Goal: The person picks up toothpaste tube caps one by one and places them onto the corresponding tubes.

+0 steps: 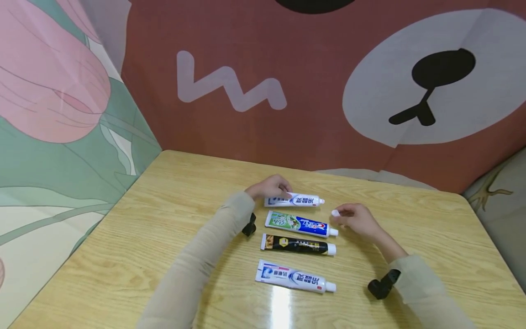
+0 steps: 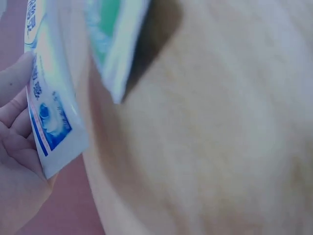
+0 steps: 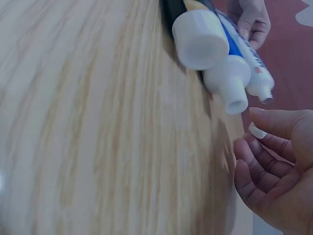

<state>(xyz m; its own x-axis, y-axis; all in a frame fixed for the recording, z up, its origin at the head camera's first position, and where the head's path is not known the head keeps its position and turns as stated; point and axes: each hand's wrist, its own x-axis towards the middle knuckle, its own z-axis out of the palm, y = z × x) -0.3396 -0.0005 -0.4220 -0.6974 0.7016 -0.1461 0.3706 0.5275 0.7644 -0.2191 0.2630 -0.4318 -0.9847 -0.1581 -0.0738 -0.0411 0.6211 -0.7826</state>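
My left hand (image 1: 271,186) grips a white and blue toothpaste tube (image 1: 304,200) near its flat end, at the back of the row. That tube's nozzle (image 3: 266,96) is bare and points to the right. In the left wrist view, my thumb lies along the printed side of the tube (image 2: 54,117). My right hand (image 1: 358,220) pinches a small white cap (image 1: 335,213) between thumb and fingertips, a short way right of the bare nozzle. The right wrist view shows the cap (image 3: 257,130) apart from the tube.
In front of the held tube lie a green and blue toothpaste tube (image 1: 300,224), a black one (image 1: 297,245) and another white and blue one (image 1: 293,276), all capped, caps to the right. A red-brown printed wall (image 1: 246,132) rises behind the wooden table (image 1: 156,219).
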